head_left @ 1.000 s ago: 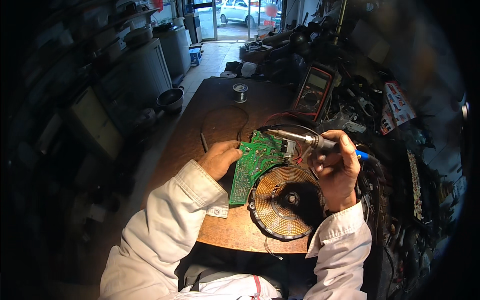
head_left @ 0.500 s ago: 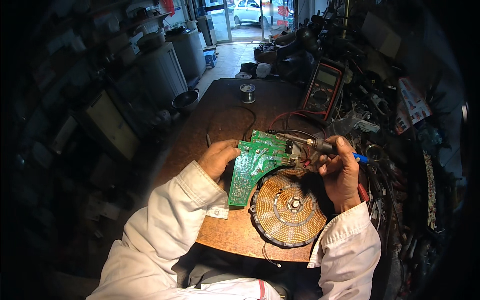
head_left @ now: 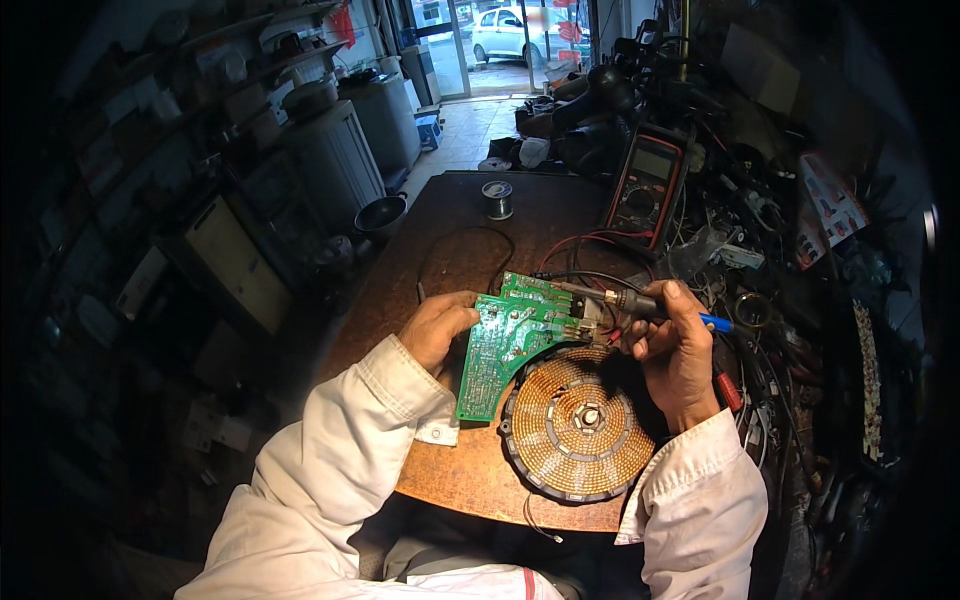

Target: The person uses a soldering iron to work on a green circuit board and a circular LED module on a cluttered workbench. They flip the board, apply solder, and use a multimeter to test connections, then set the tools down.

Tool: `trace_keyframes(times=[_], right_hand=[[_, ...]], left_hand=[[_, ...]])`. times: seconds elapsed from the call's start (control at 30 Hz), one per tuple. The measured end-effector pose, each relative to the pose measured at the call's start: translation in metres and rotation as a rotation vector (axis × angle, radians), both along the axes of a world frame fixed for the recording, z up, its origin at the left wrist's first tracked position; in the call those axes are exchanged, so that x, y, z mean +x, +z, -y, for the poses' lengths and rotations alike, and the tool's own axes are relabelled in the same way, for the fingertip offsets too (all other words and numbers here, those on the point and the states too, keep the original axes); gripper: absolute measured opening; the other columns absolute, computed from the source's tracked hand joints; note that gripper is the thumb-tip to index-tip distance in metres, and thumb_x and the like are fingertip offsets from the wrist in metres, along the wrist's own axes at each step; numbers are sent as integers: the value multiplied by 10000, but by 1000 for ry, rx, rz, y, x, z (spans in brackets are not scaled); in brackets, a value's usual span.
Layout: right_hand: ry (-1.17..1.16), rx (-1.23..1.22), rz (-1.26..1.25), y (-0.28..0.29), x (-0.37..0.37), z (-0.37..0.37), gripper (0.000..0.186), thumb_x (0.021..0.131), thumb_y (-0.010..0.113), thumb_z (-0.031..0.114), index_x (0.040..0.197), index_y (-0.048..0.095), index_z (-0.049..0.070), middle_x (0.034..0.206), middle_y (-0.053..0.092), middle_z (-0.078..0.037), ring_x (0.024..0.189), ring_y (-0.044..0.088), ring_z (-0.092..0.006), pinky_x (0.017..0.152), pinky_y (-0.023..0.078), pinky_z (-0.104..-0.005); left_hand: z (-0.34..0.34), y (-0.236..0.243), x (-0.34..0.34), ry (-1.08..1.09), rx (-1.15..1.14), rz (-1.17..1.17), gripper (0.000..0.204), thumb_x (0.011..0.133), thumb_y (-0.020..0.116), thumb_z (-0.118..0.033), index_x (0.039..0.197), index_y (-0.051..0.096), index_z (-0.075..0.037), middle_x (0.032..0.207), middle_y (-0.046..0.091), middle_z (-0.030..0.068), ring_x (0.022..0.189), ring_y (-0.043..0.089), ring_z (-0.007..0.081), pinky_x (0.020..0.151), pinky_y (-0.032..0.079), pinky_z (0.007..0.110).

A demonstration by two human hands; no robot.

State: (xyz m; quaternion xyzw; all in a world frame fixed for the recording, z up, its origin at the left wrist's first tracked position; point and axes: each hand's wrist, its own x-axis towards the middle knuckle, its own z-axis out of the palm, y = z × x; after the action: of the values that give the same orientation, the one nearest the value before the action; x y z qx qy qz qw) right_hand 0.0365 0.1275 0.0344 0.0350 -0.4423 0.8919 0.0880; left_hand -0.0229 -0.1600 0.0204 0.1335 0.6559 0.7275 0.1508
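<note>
Green flat circuit board was the thing we worked on, and it sat tipped up on the round brown wooden table, leaning over the round coil of copper wire in its black frame. Our left hand had its fingers curled around the left edge of the board and held it steady. Our right hand had its fingers wrapped tight around the soldering iron with the blue and black handle. The thin metal tip of the iron pointed left and reached the top right part of the board. We could not tell if the tip touched the board or hung just above it.

Red and black wires ran across the table behind the board. Farther back stood a grey and red meter with a small screen, and a little spool of shiny wire sat well apart from our hands. Messy tools and cables were piled on the right, and shelves with boxes were on the left.

We thought some things could go wrong. The board was only held by one edge, so it could slip and the hot tip could land in the wrong spot. The tip was near the wires and our fingers, so it could burn them.
</note>
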Motion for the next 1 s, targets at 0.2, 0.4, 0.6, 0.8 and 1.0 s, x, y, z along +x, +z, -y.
trace_keyframes(times=[0.2,0.4,0.6,0.8,1.0], right_hand=[[-2,2,6,1,0,-1,278,980,625,334,973,599,57,763,665,-80,563,596,-121,523,488,-244],[-4,38,6,-2,-2,0,281,976,628,323,961,591,45,770,668,-96,559,590,-125,510,487,-247],[-15,46,23,-2,-1,2,288,968,636,318,960,585,34,792,669,-113,578,587,-125,513,493,-249],[-7,47,36,-2,-1,3,292,966,639,315,969,585,28,805,666,-113,592,588,-124,514,495,-249],[12,65,28,-6,-3,2,301,965,637,307,976,584,11,803,662,-113,594,596,-128,506,493,-248]], left_hand=[[-3,6,5,-23,12,5,365,909,502,-123,1208,600,61,1036,684,98,923,631,158,856,494,304],[-3,7,6,-12,-9,-19,370,903,509,-138,1203,608,54,1016,689,87,912,630,152,851,481,291],[-3,5,4,-23,-18,-34,372,913,511,-159,1205,615,48,1017,691,84,905,627,146,842,472,287],[4,-1,-3,-62,-53,-92,317,937,510,-143,1152,645,47,1015,697,74,928,635,132,862,489,275],[0,6,3,-60,-39,-78,346,937,512,-151,1176,631,70,1033,700,106,932,646,155,867,498,284]])
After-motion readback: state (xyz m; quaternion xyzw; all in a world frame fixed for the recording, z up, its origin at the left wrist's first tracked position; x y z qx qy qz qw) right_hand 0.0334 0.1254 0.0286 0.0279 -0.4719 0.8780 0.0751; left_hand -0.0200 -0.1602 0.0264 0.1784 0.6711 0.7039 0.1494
